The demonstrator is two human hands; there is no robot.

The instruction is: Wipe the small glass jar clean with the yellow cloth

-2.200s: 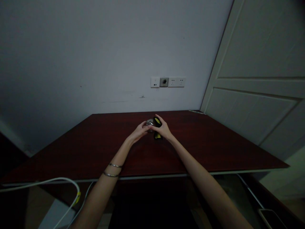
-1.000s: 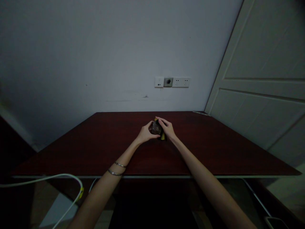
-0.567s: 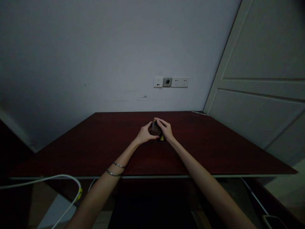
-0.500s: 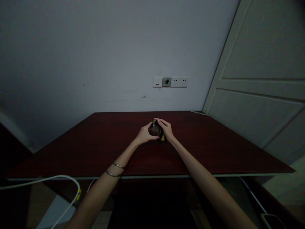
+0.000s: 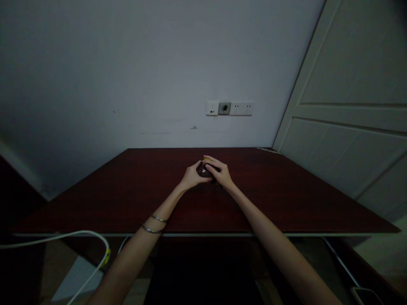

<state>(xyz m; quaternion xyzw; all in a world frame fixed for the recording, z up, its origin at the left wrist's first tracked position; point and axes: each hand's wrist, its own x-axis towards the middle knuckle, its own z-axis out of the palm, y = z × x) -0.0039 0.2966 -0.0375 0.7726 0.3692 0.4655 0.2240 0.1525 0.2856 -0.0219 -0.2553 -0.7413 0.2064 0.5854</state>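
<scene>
A small dark, rounded, shiny object (image 5: 202, 171) with a yellow part (image 5: 207, 159) at its far side is between my hands on the dark red desk (image 5: 152, 190). Its exact kind is too dim and too covered to make out. My left hand (image 5: 191, 176) curves round its left side, thumb at the near edge and fingers at the far edge. My right hand (image 5: 221, 173) grips it from the right, with the thumb over its top and the fingers stretched along the far side by the yellow part. Two metal bangles (image 5: 154, 224) circle my left forearm.
Wall sockets (image 5: 229, 108) sit above the desk's back edge. A pale panelled door (image 5: 349, 110) stands at the right. A white cable (image 5: 92, 233) with a yellow tag loops at the near left, and a phone-like device (image 5: 367, 295) lies low at the right.
My right thumb has come over the top of the object, and the yellow part by the right palm no longer shows. My left hand keeps its hold. The view has shifted slightly.
</scene>
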